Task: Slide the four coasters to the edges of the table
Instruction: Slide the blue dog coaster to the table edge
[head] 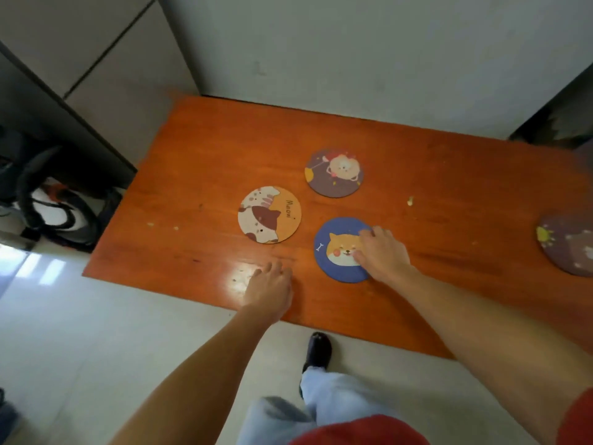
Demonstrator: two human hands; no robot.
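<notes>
One camera only — worn on my head, tilted forward and steeply down over the counter [417, 175], close above my outstretched arms, my legs below.

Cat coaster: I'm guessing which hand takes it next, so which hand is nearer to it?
Left. The left hand lies flat on the table just in front of the cat coaster, not touching it. The right hand rests on the blue dog coaster, off to its right.
</notes>
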